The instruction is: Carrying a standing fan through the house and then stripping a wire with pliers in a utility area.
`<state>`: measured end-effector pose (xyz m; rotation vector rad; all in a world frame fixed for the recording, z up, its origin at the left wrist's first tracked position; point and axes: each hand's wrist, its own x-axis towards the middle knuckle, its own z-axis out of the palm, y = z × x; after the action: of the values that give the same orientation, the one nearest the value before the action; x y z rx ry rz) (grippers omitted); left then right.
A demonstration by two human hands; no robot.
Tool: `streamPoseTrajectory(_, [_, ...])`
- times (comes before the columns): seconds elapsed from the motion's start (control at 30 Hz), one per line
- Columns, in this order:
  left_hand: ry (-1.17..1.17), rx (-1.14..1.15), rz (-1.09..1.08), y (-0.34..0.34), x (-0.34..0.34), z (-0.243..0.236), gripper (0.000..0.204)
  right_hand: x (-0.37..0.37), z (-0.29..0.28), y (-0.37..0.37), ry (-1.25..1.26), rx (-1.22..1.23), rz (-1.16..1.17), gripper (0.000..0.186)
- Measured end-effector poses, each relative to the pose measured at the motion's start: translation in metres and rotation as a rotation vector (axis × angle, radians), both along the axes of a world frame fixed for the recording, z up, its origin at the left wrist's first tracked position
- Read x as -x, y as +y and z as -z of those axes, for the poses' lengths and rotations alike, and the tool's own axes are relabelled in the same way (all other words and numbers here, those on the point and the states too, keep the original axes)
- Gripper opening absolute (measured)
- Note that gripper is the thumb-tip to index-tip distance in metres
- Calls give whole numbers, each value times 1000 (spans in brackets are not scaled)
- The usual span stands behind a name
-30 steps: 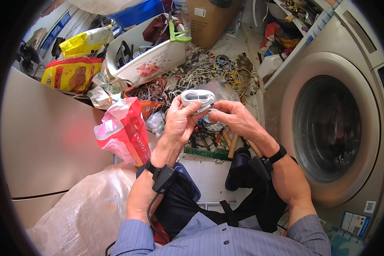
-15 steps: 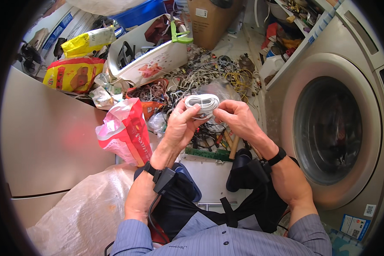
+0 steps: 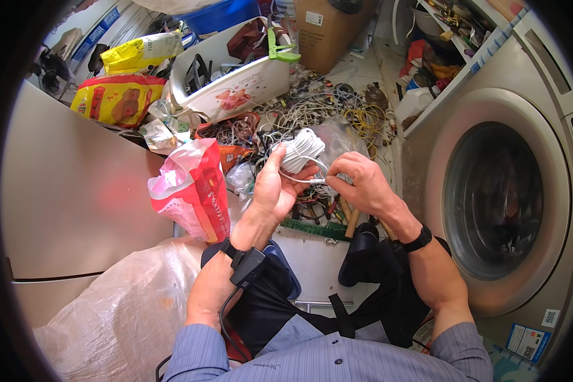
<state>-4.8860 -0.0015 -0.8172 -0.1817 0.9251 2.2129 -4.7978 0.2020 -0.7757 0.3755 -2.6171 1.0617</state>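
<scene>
We hold a coil of white cable [image 3: 303,149], left of the washing machine [image 3: 500,200].
Our left hand [image 3: 279,191], half curled, cradles the coil, thumb raised beside it; our right hand [image 3: 364,184], nearer the washing machine, pinches a loose strand, fingers drawn together. Left of the washing machine lies a tangle of cables [image 3: 309,105]; farther left of it stands a red-and-white bag [image 3: 204,197].

Left forearm [image 3: 211,286] runs in from the near left, right forearm [image 3: 434,270] from the near right, both angled inward. Left hand [image 3: 280,191]: palm up, cupped in a loose grip, thumb raised toward the far side, fingers pointing right. Right hand [image 3: 364,183]: back up, fingers curled, thumb and index pinched, aimed left. Hands just beside each other, right elbow bent outward.
</scene>
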Motion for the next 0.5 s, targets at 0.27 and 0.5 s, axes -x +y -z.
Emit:
streamPoseTrajectory(0.27, [-10, 61, 24, -4, -1, -6, 50, 7, -11, -4, 149, 205, 240, 13])
streamPoseTrajectory(0.5, [-52, 9, 147, 1, -7, 0, 49, 6, -3, -5, -231, 544, 168, 17])
